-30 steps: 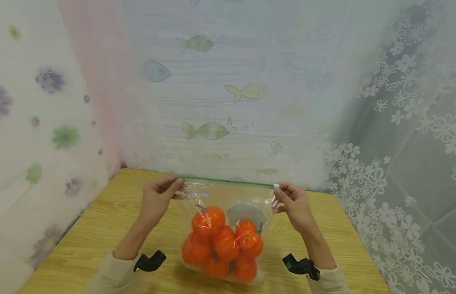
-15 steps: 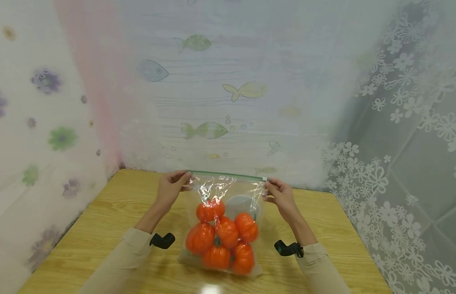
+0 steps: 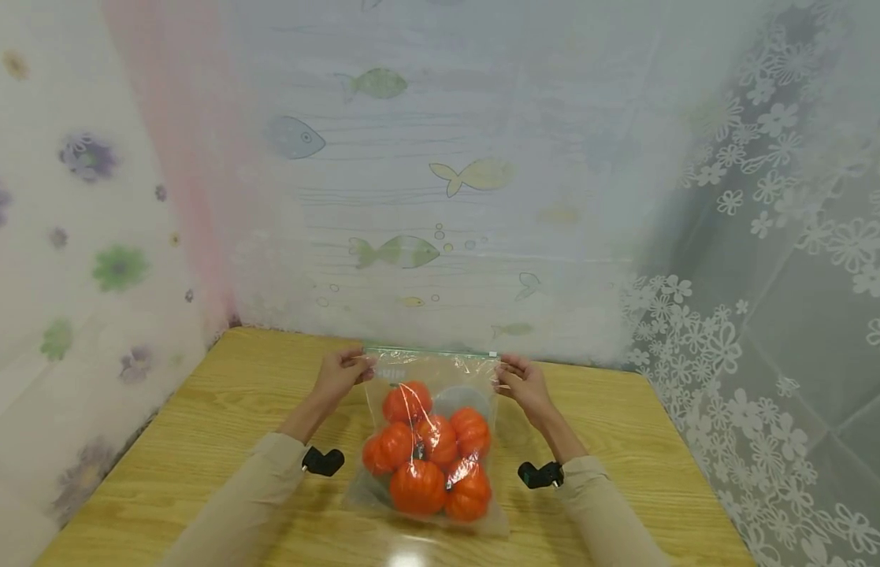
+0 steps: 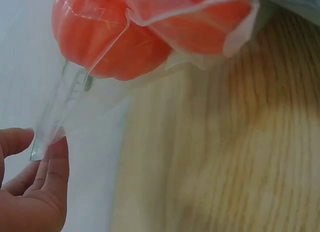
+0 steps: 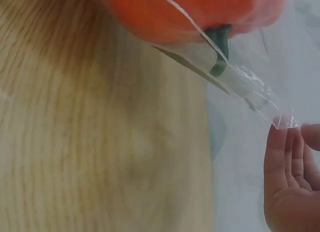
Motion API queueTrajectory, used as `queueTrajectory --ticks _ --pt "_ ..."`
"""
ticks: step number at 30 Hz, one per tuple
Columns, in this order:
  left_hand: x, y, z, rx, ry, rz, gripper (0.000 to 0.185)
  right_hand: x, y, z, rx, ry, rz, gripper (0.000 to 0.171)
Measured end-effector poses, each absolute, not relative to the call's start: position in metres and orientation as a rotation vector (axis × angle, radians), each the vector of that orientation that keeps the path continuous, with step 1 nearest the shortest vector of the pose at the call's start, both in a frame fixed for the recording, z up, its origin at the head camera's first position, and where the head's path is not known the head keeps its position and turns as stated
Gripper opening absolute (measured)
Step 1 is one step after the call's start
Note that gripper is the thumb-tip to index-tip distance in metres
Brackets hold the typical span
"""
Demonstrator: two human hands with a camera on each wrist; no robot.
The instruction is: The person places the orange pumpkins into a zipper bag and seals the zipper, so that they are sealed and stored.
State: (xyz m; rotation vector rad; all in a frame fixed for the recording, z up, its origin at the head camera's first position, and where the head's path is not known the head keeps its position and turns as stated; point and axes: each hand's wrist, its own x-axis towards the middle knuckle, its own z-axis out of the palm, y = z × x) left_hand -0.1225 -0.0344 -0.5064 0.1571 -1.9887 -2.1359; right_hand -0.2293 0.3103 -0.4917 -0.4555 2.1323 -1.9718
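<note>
A clear zip bag with a green closure strip lies on the table, a white slider at the strip's right end. Several orange-red ribbed, pumpkin-like pieces with green stems fill it; one stem shows in the right wrist view. My left hand pinches the bag's upper left corner, and the left wrist view shows thumb and fingers on either side of the edge. At the upper right corner, my right hand holds the plastic at its fingertips, just below the slider.
The wood-grain table reaches back to a curtain with fish drawings. Flower-patterned sheets hang along both sides. A grey round patch shows at the bag's upper right. Black wrist cameras sit by both sleeves.
The bag has come down and now lies flatter on the table, its pieces shifted inside. Both hands have moved closer together with its corners.
</note>
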Motion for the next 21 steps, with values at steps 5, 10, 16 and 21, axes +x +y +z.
queueTrajectory --ticks 5,10,16,21 --pt "-0.121 -0.034 -0.519 0.178 -2.166 -2.058 0.059 -0.230 0.310 -0.506 -0.456 2.124 -1.949 0.042" --pt "-0.117 -0.036 -0.527 0.206 -2.320 -1.969 0.070 -0.228 0.312 -0.511 -0.458 2.134 -1.922 0.043" --pt "-0.108 -0.048 -0.536 0.154 -2.464 -1.667 0.071 -0.224 0.325 -0.510 -0.518 2.253 -1.777 0.051" --pt "-0.099 -0.063 -0.537 0.036 -2.604 -1.206 0.068 -0.218 0.344 -0.497 -0.617 2.505 -1.459 0.063"
